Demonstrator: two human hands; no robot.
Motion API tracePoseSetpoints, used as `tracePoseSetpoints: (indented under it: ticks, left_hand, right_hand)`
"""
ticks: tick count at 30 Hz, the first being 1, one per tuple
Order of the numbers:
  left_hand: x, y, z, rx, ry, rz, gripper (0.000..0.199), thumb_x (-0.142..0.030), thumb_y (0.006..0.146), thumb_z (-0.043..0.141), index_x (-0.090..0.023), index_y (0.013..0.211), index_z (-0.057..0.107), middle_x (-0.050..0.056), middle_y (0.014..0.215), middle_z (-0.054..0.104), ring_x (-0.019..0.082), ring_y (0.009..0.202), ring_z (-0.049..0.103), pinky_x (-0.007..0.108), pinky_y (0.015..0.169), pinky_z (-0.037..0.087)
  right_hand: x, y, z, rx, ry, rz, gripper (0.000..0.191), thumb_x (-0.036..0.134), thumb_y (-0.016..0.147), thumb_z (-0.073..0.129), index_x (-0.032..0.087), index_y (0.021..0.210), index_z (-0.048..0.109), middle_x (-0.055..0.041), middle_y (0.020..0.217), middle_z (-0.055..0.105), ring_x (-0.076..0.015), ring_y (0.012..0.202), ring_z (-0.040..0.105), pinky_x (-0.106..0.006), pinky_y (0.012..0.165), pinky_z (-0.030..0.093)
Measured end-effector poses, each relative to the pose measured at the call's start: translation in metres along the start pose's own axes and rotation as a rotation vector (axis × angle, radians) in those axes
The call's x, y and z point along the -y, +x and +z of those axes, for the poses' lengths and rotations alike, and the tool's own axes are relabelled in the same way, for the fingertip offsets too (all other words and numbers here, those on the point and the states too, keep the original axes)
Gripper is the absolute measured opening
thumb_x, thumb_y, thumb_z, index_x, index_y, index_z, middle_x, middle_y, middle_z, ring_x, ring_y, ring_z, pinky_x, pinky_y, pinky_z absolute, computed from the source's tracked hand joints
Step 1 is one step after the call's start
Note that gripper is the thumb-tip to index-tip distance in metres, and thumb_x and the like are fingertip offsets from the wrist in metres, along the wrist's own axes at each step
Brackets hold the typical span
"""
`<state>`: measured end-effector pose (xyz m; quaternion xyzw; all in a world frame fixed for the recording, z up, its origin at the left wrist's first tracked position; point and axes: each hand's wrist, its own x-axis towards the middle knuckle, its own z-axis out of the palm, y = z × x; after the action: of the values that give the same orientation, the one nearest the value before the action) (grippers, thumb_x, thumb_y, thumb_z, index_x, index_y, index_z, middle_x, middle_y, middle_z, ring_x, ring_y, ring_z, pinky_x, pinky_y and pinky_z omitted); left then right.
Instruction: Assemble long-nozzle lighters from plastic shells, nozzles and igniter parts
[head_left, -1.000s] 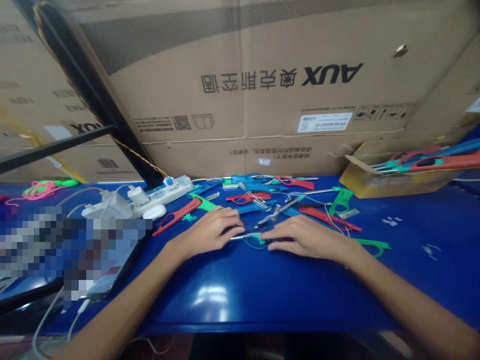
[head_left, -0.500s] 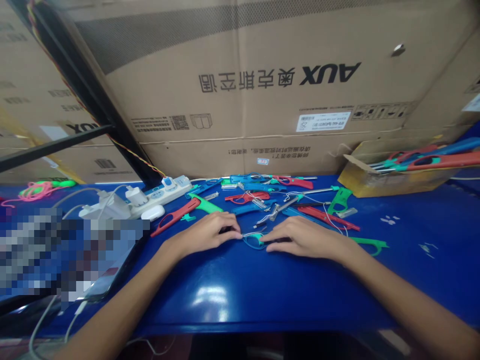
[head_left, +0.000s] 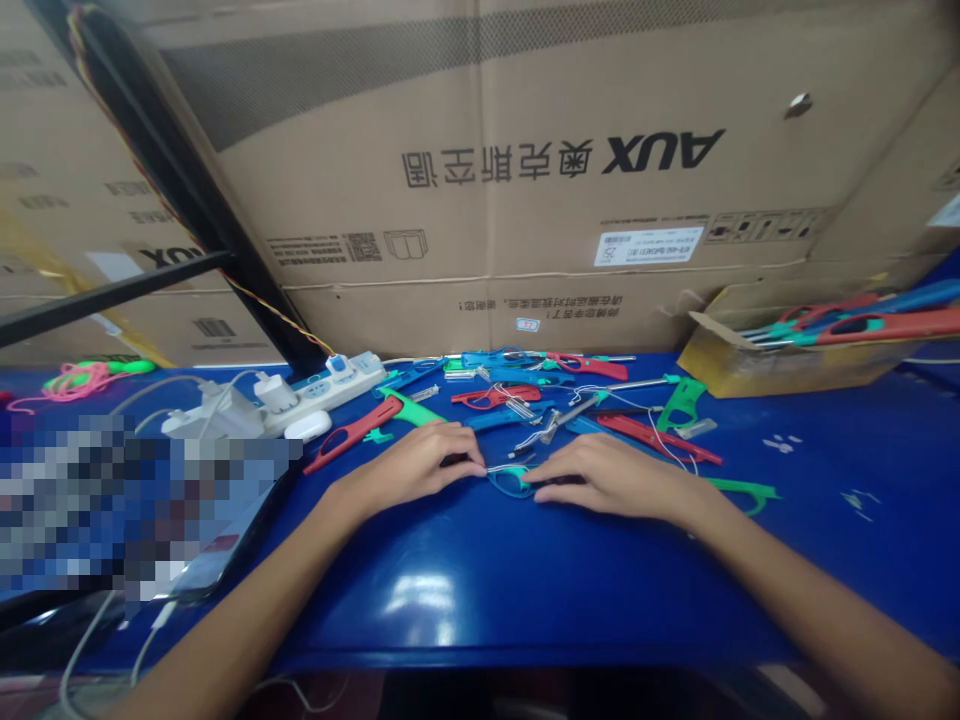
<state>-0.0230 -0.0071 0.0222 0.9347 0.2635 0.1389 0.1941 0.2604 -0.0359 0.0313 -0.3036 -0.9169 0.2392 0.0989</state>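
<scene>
A blue long-nosed lighter shell (head_left: 511, 489) lies on the table between my hands, with a teal trigger piece (head_left: 519, 474) in it. The fingers of my left hand (head_left: 424, 466) are pinched at the shell's left end, where a thin pale wire or rod shows. My right hand (head_left: 600, 474) has its index finger and thumb closed around the right part, the index fingertip on the trigger piece. Both palms face down and hide the shell's ends. Just beyond are a black-tipped igniter with white wires (head_left: 529, 443) and a red lighter shell (head_left: 660, 440).
Several coloured lighter parts are strewn behind my hands, among them a green shell (head_left: 682, 403). At right stands a carton (head_left: 802, 370) of lighters. A power strip (head_left: 345, 385) with chargers and a tablet-like device (head_left: 232, 530) are at left. A large cardboard box (head_left: 480, 230) backs the table.
Both hands keep nearly the same hold on the blue lighter shell. The whole view has shifted slightly; nothing else has visibly moved.
</scene>
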Motion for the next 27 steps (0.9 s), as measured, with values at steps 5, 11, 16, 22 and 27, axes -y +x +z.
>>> tracePoseSetpoints:
  ticks: [5, 11, 16, 22, 27]
  left_hand:
    - [-0.003, -0.001, 0.001, -0.001, 0.089, -0.014, 0.017, -0.031, 0.102, 0.053, -0.021, 0.100, 0.067, 0.003, 0.095, 0.067, 0.017, 0.090, 0.061, 0.032, 0.085, 0.044]
    - [-0.007, -0.001, -0.001, 0.004, 0.108, 0.003, 0.020, -0.032, 0.102, 0.052, -0.020, 0.095, 0.066, 0.003, 0.093, 0.067, 0.017, 0.090, 0.061, 0.032, 0.084, 0.044]
    - [-0.005, 0.000, 0.003, -0.038, 0.178, 0.026, 0.022, -0.033, 0.102, 0.051, -0.020, 0.096, 0.067, 0.002, 0.094, 0.068, 0.016, 0.091, 0.061, 0.034, 0.087, 0.041]
    - [0.000, 0.001, 0.009, -0.081, 0.231, 0.039, 0.018, -0.030, 0.104, 0.049, -0.022, 0.102, 0.066, 0.000, 0.098, 0.068, 0.015, 0.093, 0.061, 0.036, 0.092, 0.035]
    - [-0.005, 0.001, 0.007, -0.077, 0.204, 0.030, 0.018, -0.030, 0.103, 0.051, -0.021, 0.100, 0.065, 0.001, 0.097, 0.067, 0.016, 0.094, 0.060, 0.034, 0.090, 0.038]
  right_hand:
    - [-0.002, 0.001, 0.001, -0.001, 0.018, -0.001, 0.030, 0.040, 0.098, 0.057, 0.028, 0.123, 0.069, -0.0035, 0.112, 0.076, -0.0203, 0.094, 0.072, -0.033, 0.079, 0.052]
    - [-0.003, 0.001, 0.002, -0.011, 0.003, 0.012, 0.031, 0.041, 0.098, 0.057, 0.029, 0.124, 0.068, -0.0026, 0.112, 0.076, -0.0199, 0.092, 0.071, -0.033, 0.078, 0.051]
    - [-0.002, 0.000, 0.000, 0.001, 0.028, 0.017, 0.032, 0.041, 0.098, 0.057, 0.029, 0.125, 0.068, -0.0029, 0.114, 0.076, -0.0201, 0.092, 0.072, -0.033, 0.077, 0.052]
    - [-0.002, 0.000, -0.001, 0.007, 0.035, 0.018, 0.031, 0.040, 0.098, 0.057, 0.030, 0.125, 0.068, -0.0020, 0.116, 0.075, -0.0209, 0.095, 0.071, -0.033, 0.079, 0.052]
    - [-0.002, 0.000, 0.002, -0.009, -0.016, 0.001, 0.032, 0.042, 0.099, 0.055, 0.029, 0.125, 0.068, -0.0039, 0.114, 0.076, -0.0214, 0.095, 0.071, -0.033, 0.081, 0.051]
